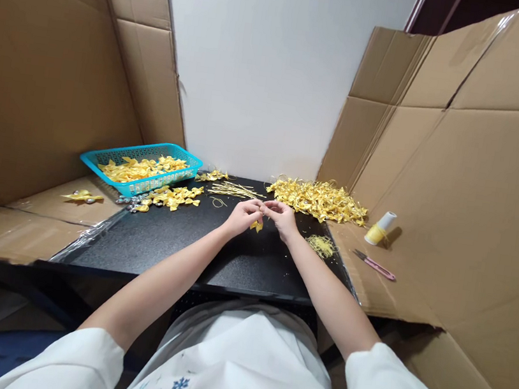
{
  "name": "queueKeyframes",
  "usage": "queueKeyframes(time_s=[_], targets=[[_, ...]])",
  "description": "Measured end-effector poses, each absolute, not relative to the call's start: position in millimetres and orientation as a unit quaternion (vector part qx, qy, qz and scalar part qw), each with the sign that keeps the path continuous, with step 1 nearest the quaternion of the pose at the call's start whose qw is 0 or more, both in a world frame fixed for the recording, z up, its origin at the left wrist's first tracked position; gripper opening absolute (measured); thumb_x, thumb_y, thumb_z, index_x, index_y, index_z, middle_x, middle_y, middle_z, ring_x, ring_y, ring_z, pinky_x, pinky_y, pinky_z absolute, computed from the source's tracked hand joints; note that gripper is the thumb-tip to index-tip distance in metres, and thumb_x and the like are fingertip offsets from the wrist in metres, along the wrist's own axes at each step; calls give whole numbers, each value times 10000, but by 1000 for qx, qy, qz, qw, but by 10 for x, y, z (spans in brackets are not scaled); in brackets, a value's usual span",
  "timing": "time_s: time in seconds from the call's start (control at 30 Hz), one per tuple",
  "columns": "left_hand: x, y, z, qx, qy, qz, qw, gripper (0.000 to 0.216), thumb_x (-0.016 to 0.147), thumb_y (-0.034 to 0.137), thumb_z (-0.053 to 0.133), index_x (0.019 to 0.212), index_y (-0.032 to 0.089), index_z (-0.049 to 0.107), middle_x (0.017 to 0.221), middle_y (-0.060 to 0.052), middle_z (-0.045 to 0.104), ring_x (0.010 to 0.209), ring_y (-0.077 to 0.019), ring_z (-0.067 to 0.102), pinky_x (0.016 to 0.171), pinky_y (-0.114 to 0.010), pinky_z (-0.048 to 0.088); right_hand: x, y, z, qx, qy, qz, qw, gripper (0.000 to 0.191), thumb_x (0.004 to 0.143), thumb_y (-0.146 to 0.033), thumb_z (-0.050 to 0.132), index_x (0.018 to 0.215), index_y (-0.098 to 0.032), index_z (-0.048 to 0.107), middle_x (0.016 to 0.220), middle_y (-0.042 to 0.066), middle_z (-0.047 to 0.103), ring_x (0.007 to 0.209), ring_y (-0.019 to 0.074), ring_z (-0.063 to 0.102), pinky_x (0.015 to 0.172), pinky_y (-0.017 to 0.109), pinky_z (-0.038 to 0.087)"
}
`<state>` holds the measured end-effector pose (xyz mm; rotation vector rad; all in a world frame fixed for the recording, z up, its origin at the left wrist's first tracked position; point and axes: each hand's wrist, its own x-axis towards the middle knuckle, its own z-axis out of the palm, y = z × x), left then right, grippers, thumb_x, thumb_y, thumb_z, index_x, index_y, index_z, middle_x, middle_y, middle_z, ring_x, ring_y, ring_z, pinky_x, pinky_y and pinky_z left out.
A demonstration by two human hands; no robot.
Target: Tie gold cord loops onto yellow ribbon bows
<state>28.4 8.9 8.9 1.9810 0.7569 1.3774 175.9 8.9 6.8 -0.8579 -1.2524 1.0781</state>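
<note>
Black table (160, 245), hands' (263, 216) small yellow piece (256, 225) half-hidden.

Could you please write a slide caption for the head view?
Both hands, left hand and right hand, pinch a small yellow bow above the black table.

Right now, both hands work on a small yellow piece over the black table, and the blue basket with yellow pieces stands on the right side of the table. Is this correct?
Not quite. The head view shows the blue basket on the left side of the black table, not the right. The rest holds: left hand and right hand meet on the small yellow piece.
</note>
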Motion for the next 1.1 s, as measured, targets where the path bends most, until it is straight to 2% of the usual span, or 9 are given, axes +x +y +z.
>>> queueKeyframes(time_s=[0.2,0.37,0.47,0.6,0.83,1.1], targets=[[272,85,96,766,266,496,310,273,751,319,613,524,193,695,814,-62,681,806,-187,637,742,-297,501,1808,111,89,-394,-488,567,534,401,445,-330,858,739,-196,620,698,-41,634,677,119,573,634,251,409],[263,92,99,771,261,497,301,252,769,339,619,591,197,727,908,-67,715,858,-193,647,799,-303,498,1834,129,73,-378,-470,610,514,399,477,-322,853,766,-215,600,758,-36,654,717,128,599,664,262,450],[263,96,99,767,266,504,295,238,773,338,620,619,201,739,949,-68,724,887,-201,651,829,-311,493,1845,144,72,-377,-467,597,532,423,487,-345,853,805,-224,602,828,-18,674,758,138,610,674,266,458],[267,88,114,753,279,520,292,246,771,350,614,628,196,742,978,-74,730,877,-208,653,790,-310,498,1880,154,102,-385,-467,565,560,422,498,-368,840,822,-229,610,905,1,694,821,159,621,658,261,440],[268,75,126,760,278,522,271,270,794,358,605,641,188,747,954,-84,719,848,-198,652,750,-293,504,1864,112,144,-407,-493,512,573,378,459,-423,844,691,-202,643,687,-30,639,682,121,557,634,257,392],[256,108,95,804,274,489,199,277,820,401,609,678,216,759,939,-70,712,887,-204,652,810,-311,499,1835,110,127,-370,-544,454,601,308,458,-406,853,617,-195,695,713,2,670,750,159,599,748,313,457]])
